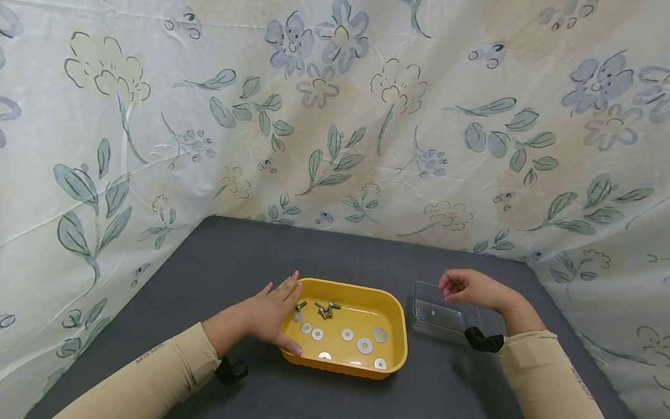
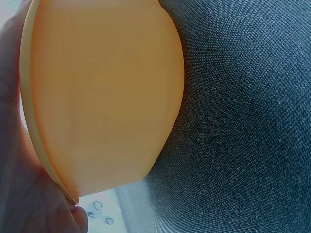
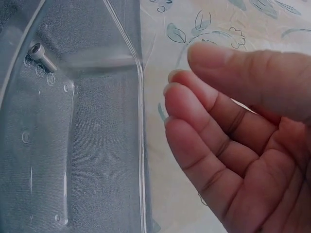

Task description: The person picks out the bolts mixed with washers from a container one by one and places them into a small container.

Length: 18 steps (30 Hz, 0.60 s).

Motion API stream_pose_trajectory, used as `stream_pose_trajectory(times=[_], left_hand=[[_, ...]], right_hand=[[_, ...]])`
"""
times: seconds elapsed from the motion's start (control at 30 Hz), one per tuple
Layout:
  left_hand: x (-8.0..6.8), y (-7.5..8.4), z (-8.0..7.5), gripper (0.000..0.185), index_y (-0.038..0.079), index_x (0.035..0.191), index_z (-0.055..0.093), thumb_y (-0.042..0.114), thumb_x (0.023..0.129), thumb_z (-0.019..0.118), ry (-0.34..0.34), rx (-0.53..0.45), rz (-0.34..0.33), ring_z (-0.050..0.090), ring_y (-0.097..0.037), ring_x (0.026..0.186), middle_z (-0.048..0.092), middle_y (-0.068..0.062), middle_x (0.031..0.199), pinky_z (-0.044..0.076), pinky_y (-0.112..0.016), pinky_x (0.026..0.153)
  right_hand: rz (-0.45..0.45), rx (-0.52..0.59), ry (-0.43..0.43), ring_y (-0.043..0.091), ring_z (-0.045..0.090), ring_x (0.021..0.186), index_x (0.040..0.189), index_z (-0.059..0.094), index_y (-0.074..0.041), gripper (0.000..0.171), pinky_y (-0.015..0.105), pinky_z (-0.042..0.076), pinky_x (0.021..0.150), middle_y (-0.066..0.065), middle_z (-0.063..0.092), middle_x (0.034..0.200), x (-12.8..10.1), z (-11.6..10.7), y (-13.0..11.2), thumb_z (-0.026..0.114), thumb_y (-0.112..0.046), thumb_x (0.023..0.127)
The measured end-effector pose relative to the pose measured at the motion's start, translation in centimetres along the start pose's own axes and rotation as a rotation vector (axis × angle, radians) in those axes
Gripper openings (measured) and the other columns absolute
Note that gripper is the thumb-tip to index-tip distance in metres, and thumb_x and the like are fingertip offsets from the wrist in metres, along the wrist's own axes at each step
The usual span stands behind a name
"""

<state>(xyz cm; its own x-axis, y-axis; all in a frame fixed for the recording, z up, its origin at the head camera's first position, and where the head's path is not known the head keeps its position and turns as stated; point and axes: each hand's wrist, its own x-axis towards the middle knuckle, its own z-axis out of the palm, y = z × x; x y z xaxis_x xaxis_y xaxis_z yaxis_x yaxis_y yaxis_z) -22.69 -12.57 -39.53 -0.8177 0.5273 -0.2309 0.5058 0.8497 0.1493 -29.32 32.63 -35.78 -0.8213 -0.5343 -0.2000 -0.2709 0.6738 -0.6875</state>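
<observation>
My left hand [image 1: 267, 317] lies flat against the left wall of the yellow tray [image 1: 396, 326], fingers straight and together, steadying it on the grey cloth-covered table [image 1: 220, 262]; I'd keep that light sideways pressure so the tray doesn't slide. Inside the tray lie flat washers [image 1: 364, 345] toward the near side and a small heap of bolts [image 1: 324, 309] toward the far side. To the right of the tray sits the clear plastic box [image 1: 437, 307], with one bolt [image 3: 41, 56] already lying in it. My right hand [image 1: 468, 286] hovers just over the box's far right corner, fingers loosely curled and holding nothing. Crossing back to the tray, I'd pinch one piece at a time.
</observation>
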Motion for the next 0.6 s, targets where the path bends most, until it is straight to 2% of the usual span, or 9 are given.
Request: stream_pose_trajectory(times=[0.37, 0.6], left_hand=[[0.08, -0.12, 0.05, 0.127, 0.008, 0.148, 0.004, 0.083, 0.057, 0.052, -0.001, 0.01, -0.002, -0.003, -0.021, 0.14, -0.015, -0.007, 0.152, 0.008, -0.053, 0.109], [0.2, -0.25, 0.2, 0.127, 0.008, 0.148, 0.004, 0.084, 0.057, 0.051, -0.002, 0.019, 0.001, -0.004, -0.021, 0.14, -0.016, -0.006, 0.151, 0.008, -0.053, 0.109]], right_hand=[[0.006, 0.004, 0.015, 0.025, 0.056, 0.081, 0.101, 0.057, -0.005, 0.017, 0.032, 0.051, 0.067, 0.009, 0.057, 0.089, 0.16, 0.07, -0.17, 0.063, -0.007, 0.085], [0.003, 0.005, 0.027, 0.032, 0.056, 0.084, 0.101, 0.057, -0.006, 0.02, 0.031, 0.051, 0.068, 0.009, 0.058, 0.089, 0.47, -0.06, -0.52, 0.066, -0.012, 0.084]])
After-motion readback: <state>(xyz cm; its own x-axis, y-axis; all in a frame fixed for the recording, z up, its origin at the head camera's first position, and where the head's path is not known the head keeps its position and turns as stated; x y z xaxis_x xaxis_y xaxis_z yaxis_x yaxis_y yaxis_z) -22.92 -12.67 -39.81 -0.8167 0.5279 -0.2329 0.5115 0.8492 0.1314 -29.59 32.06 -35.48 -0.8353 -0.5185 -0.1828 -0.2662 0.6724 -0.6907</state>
